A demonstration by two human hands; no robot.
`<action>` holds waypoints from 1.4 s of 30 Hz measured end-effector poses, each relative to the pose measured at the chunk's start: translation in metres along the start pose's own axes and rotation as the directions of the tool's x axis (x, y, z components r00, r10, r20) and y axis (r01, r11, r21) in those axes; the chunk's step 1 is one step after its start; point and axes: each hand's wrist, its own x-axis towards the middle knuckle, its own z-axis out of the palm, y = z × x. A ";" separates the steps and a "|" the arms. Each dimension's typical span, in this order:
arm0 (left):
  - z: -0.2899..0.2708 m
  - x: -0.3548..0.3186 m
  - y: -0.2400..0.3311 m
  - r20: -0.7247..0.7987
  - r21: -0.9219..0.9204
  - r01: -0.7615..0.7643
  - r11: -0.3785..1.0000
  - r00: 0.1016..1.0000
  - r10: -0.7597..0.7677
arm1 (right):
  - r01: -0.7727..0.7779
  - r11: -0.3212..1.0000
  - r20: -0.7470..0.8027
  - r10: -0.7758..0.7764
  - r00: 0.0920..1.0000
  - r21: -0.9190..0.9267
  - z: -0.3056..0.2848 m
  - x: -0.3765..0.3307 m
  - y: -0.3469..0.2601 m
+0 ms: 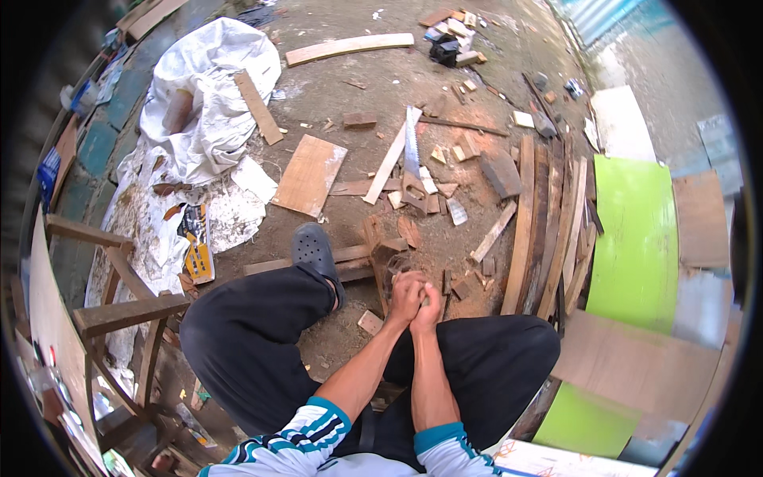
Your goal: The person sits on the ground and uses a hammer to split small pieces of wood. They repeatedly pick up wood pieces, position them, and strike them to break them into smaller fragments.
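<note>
Two hands meet just in front of one upright brown wood block (385, 266), which stands beside the dark clog (314, 248). The left hand (405, 298) and right hand (429, 306) are curled tight against each other around something small; what it is cannot be told. One handsaw (412, 143) lies beyond the block among scattered offcuts. One white sack (211, 95), farther left, lies crumpled with a plank on it.

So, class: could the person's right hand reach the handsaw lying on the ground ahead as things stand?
Probably not without leaning: the right hand is clasped with the left hand, and the handsaw lies well beyond, past wood scraps.
</note>
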 end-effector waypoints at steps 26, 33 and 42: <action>-0.076 0.112 0.073 -0.290 -0.633 0.281 0.722 0.778 -0.557 | 0.358 0.929 0.431 -0.287 0.856 -0.092 -0.037 -0.120 -0.309; -0.046 0.085 0.023 -0.132 -0.547 0.566 0.617 0.669 -0.731 | 0.252 0.959 0.304 -0.204 0.931 -0.127 -0.104 -0.097 -0.281; 0.004 0.031 -0.040 -0.063 -0.063 0.753 0.655 0.652 -0.755 | 0.161 0.967 0.234 -0.114 0.966 -0.195 -0.121 -0.085 -0.267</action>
